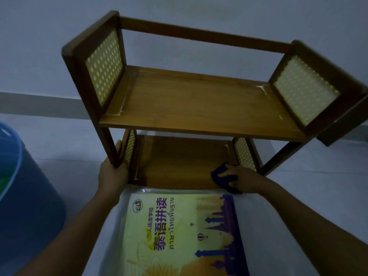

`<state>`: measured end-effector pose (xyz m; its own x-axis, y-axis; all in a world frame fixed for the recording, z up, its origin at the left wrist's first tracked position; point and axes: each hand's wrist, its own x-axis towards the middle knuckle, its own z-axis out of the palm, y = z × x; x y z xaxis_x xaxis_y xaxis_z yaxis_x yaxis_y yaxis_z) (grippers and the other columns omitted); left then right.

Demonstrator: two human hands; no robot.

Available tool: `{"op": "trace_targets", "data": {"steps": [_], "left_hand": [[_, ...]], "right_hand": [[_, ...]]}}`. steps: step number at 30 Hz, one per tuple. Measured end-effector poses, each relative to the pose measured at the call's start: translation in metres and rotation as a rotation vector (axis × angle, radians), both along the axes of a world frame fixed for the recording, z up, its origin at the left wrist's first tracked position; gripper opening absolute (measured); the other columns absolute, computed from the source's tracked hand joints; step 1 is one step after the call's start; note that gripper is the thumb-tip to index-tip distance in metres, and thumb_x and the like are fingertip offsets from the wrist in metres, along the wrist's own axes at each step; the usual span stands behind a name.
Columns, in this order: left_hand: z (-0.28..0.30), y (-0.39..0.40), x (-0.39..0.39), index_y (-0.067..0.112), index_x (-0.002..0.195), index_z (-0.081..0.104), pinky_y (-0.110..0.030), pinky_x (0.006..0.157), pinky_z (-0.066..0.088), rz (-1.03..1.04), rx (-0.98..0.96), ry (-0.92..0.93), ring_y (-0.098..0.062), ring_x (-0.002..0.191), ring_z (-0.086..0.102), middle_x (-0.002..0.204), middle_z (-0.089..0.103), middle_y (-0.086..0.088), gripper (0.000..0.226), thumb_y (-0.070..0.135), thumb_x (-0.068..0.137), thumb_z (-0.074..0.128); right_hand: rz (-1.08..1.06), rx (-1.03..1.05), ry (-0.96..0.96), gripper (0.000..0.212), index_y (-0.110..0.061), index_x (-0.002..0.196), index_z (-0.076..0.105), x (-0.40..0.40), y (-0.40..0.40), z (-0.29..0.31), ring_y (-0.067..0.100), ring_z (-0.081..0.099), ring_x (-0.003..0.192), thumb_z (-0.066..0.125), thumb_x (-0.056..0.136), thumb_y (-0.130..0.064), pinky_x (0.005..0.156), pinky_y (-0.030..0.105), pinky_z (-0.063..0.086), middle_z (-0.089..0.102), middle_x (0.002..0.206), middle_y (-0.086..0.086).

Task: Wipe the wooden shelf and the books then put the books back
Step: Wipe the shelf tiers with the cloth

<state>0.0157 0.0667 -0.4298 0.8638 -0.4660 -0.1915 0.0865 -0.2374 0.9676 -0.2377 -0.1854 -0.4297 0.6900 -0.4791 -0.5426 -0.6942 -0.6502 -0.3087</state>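
The wooden shelf (199,100) stands on the floor (308,186) against the wall (179,8). Its upper board lies bare between the two perforated side panels; a back rail closes it at 12 o'clock, so entry is from 6 o'clock or from above. The lower board sits under the upper one, leaving a low slot open only toward 6 o'clock. The right hand (239,177) with a blue cloth (223,179) fills the slot's 3 o'clock corner; the left hand (113,172) grips the front leg at 9 o'clock. A book (179,232) lies flat just beside the lower board at 6 o'clock. A blue tub (25,196) blocks the floor at 9 o'clock; the floor at 3 o'clock is open.
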Motion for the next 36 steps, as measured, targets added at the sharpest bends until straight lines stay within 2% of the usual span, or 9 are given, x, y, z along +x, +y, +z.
{"op": "trace_targets", "data": {"steps": [3, 5, 7, 12, 17, 20, 24, 29, 36], "left_hand": [[0.004, 0.003, 0.002, 0.025, 0.146, 0.036, -0.051, 0.091, 0.051, -0.051, 0.010, 0.001, -0.020, 0.098, 0.059, 0.125, 0.057, -0.007, 0.057, -0.003, 0.096, 0.039], [0.005, 0.007, 0.005, 0.022, 0.144, 0.039, -0.052, 0.091, 0.052, -0.099, 0.026, -0.020, -0.025, 0.105, 0.060, 0.127, 0.059, -0.010, 0.052, 0.000, 0.097, 0.040], [0.005, 0.009, 0.006, 0.022, 0.143, 0.040, -0.053, 0.090, 0.052, -0.113, 0.030, -0.036, -0.029, 0.108, 0.060, 0.126, 0.060, -0.013, 0.051, 0.001, 0.097, 0.041], [-0.003, 0.006, 0.006, 0.028, 0.146, 0.033, -0.044, 0.081, 0.053, -0.098, 0.013, -0.066, -0.021, 0.096, 0.060, 0.121, 0.059, -0.007, 0.058, -0.001, 0.097, 0.039], [-0.010, 0.002, 0.007, 0.029, 0.144, 0.037, -0.043, 0.082, 0.052, -0.050, -0.005, -0.078, -0.026, 0.102, 0.059, 0.123, 0.061, -0.010, 0.059, -0.003, 0.095, 0.041], [-0.009, 0.002, 0.004, 0.028, 0.144, 0.039, -0.044, 0.086, 0.053, -0.012, -0.019, -0.080, -0.025, 0.106, 0.060, 0.122, 0.061, -0.008, 0.060, -0.004, 0.093, 0.043], [-0.005, -0.001, -0.003, 0.024, 0.144, 0.041, -0.039, 0.088, 0.051, 0.039, -0.048, -0.084, -0.022, 0.110, 0.056, 0.121, 0.059, -0.002, 0.061, -0.007, 0.091, 0.043], [-0.004, 0.003, -0.001, 0.025, 0.145, 0.039, -0.043, 0.087, 0.053, -0.007, -0.008, -0.065, -0.025, 0.110, 0.057, 0.126, 0.058, -0.006, 0.060, -0.005, 0.093, 0.041], [-0.007, 0.005, 0.004, 0.024, 0.145, 0.037, -0.037, 0.074, 0.053, -0.066, 0.008, -0.096, -0.025, 0.100, 0.059, 0.117, 0.059, -0.006, 0.054, 0.001, 0.097, 0.039]], "right_hand": [[-0.054, -0.179, -0.204, 0.044, -0.013, 0.132, 0.053, 0.013, 0.010, -0.022, 0.033, 0.051, 0.122, 0.054, 0.091, 0.004, 0.088, 0.027, 0.044, 0.051, 0.136, 0.016], [-0.109, -0.319, -0.326, 0.041, -0.009, 0.135, 0.051, 0.032, 0.002, -0.035, 0.036, 0.054, 0.115, 0.048, 0.095, 0.002, 0.087, 0.030, 0.045, 0.046, 0.140, 0.021], [-0.280, -0.381, -0.382, 0.041, -0.010, 0.140, 0.045, 0.058, -0.012, -0.046, 0.036, 0.047, 0.122, 0.042, 0.099, -0.005, 0.093, 0.028, 0.039, 0.035, 0.148, 0.021], [-0.832, -0.335, -0.242, 0.042, -0.026, 0.140, 0.037, 0.142, 0.021, -0.044, 0.036, 0.005, 0.145, 0.038, 0.099, -0.015, 0.116, 0.054, 0.016, 0.011, 0.158, 0.014], [-0.207, -0.044, -0.393, 0.046, -0.032, 0.134, 0.046, 0.222, 0.110, -0.044, 0.032, -0.002, 0.147, 0.044, 0.094, -0.009, 0.117, 0.053, 0.014, 0.005, 0.161, 0.004], [-0.096, -0.038, -0.366, 0.045, -0.027, 0.130, 0.050, 0.227, 0.128, -0.041, 0.031, 0.007, 0.146, 0.054, 0.089, -0.010, 0.118, 0.051, 0.012, 0.019, 0.157, 0.006], [0.093, 0.066, -0.326, 0.043, -0.016, 0.130, 0.052, 0.191, 0.157, -0.028, 0.035, 0.031, 0.134, 0.057, 0.088, -0.007, 0.111, 0.048, 0.030, 0.032, 0.148, 0.009], [0.035, 0.064, -0.452, 0.041, -0.018, 0.122, 0.060, 0.165, 0.139, -0.020, 0.029, 0.044, 0.124, 0.060, 0.086, 0.001, 0.101, 0.041, 0.043, 0.038, 0.146, 0.005], [-0.245, -0.133, -0.352, 0.038, -0.024, 0.123, 0.062, 0.035, 0.031, -0.029, 0.029, 0.042, 0.131, 0.059, 0.088, -0.011, 0.106, 0.035, 0.035, 0.046, 0.142, 0.007]]}}
